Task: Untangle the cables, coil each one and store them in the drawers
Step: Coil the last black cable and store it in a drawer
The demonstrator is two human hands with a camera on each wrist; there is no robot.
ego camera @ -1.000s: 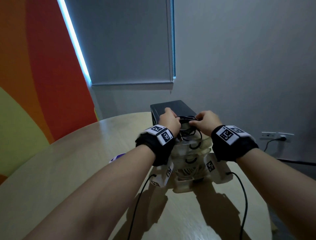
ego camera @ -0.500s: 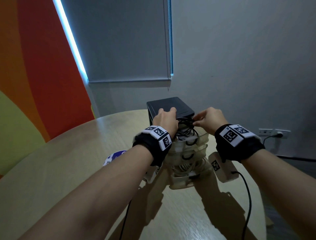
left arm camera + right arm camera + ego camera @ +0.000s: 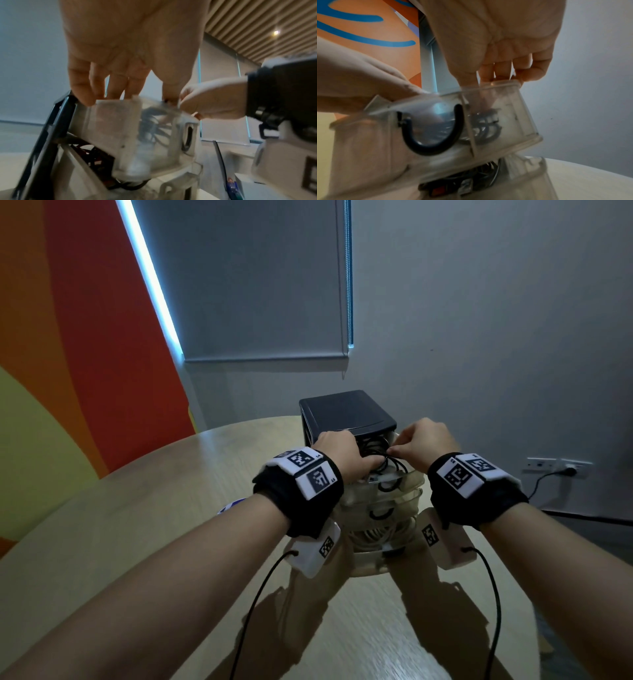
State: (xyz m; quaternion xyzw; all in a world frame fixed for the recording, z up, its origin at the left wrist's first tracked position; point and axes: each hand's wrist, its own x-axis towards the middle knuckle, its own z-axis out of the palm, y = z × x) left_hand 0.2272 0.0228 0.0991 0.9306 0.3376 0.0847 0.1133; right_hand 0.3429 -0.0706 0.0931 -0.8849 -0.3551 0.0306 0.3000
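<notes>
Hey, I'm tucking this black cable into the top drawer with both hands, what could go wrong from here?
1. Loops of the black cable rise above the rim of the top drawer; they may snag on the black cabinet when the drawer is pushed in.
2. The coil may spring open once the left hand and right hand let go.
3. Several clear drawers are pulled out in steps, so pressing down might tip the unit forward.

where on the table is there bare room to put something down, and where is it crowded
Bare wood runs along the table left of the left forearm, up to the orange wall, and between the forearms near the front edge. It is crowded at the drawer unit: the left hand and right hand press a black cable into the top drawer, above more open drawers.
</notes>
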